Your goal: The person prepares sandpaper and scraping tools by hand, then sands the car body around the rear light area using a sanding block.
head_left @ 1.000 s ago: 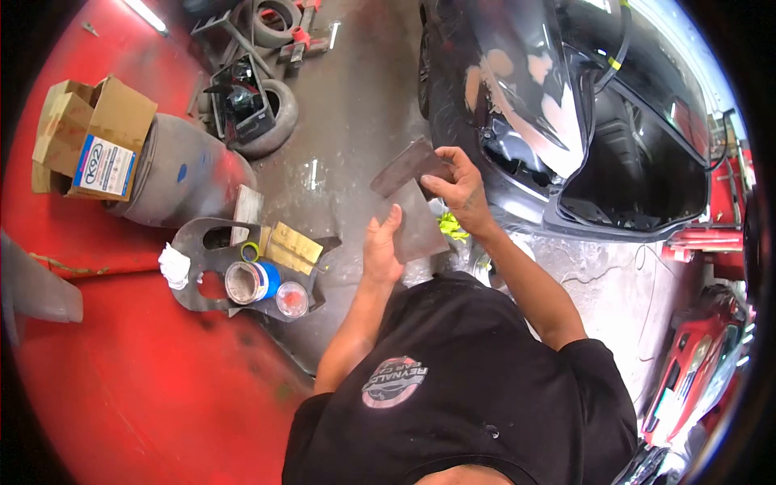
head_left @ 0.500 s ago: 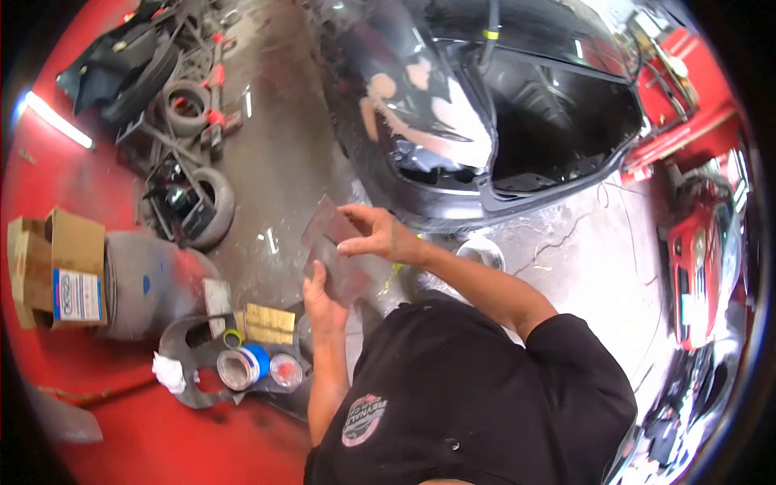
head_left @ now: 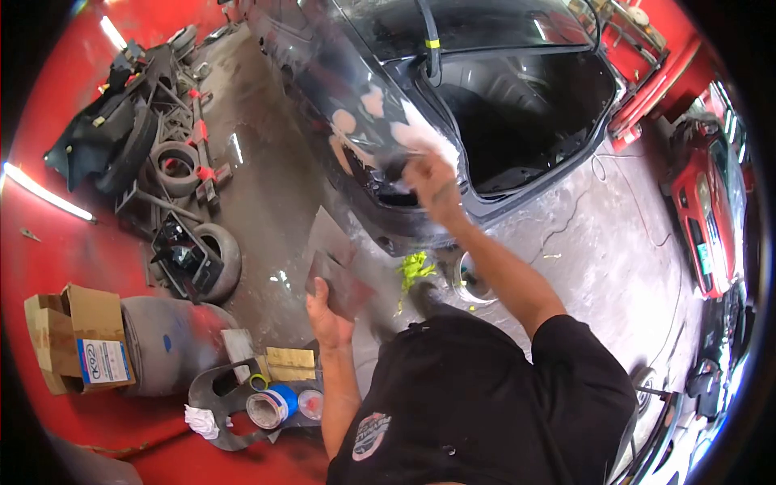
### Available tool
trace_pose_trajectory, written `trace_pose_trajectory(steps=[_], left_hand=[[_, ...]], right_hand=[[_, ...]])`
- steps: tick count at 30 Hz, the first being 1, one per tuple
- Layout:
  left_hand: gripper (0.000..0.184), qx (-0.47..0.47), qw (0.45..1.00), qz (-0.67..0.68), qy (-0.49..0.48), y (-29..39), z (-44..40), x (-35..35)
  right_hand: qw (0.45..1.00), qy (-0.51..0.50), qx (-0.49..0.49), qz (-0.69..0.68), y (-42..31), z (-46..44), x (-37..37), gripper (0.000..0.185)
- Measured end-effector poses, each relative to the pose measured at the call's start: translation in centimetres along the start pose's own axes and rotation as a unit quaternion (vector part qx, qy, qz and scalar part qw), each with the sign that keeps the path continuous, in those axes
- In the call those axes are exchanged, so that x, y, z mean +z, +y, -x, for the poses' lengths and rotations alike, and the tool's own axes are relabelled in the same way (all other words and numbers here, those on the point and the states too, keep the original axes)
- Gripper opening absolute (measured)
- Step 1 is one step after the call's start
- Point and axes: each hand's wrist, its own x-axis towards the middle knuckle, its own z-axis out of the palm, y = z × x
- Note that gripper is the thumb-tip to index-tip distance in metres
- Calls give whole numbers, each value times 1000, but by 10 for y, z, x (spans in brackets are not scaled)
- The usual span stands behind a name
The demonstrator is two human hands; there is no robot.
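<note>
My left hand (head_left: 330, 322) grips a thin, flat, greyish-brown sheet (head_left: 338, 283) by its lower edge, thumb on top. The sheet's exact kind is unclear. My right hand (head_left: 434, 184) is stretched forward over the rear corner of a dark car body (head_left: 311, 69), beside pale patches (head_left: 420, 133) on its panel. Motion blurs its fingers, so I cannot tell whether it holds anything or touches the panel.
Below the car stand a bucket (head_left: 474, 279) and a bright yellow-green crumpled heap (head_left: 415, 268). To the left are an open can (head_left: 271, 406), a cardboard box (head_left: 95, 327), a grey drum (head_left: 174, 343) and tyres (head_left: 218, 259). A red car (head_left: 699, 214) is at right.
My right hand has left the sheet and swung forward to the car's rear corner. My left hand still holds the sheet. The view has shifted.
</note>
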Motion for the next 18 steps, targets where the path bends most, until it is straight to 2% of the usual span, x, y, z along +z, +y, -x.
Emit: trace_pose_trajectory(steps=[1,2,6,7,10,11,14,16,17,18], left_hand=[[55,2,1000,-2,-5,0,1,1],[55,-12,1000,3,-6,-3,3,-3],[56,-36,999,4,7,-28,3,-18],[56,-34,999,0,17,-33,4,-16],[55,-21,999,20,15,-32,7,-4],[54,-22,999,33,4,-28,8,-1],[52,-23,998,49,-9,-23,4,2],[50,-20,999,28,18,-22,3,-9],[51,-10,999,41,25,-23,0,-12],[52,-1,998,53,27,-24,-5,-14]], right_hand=[[982,155,-79,71,-7,-32,-9,23],[943,219,-230,98,7,-66,-23,23],[904,175,-183,345,39,-139,-44,24],[893,118,-141,412,50,-151,-39,25],[897,47,-198,392,66,-140,-34,23],[912,59,-184,362,67,-133,-34,20],[911,142,-273,273,63,-116,-40,20],[914,156,-289,238,25,-87,-39,24],[942,105,-275,160,15,-68,-34,25],[986,-27,-156,43,12,-43,-21,26]])
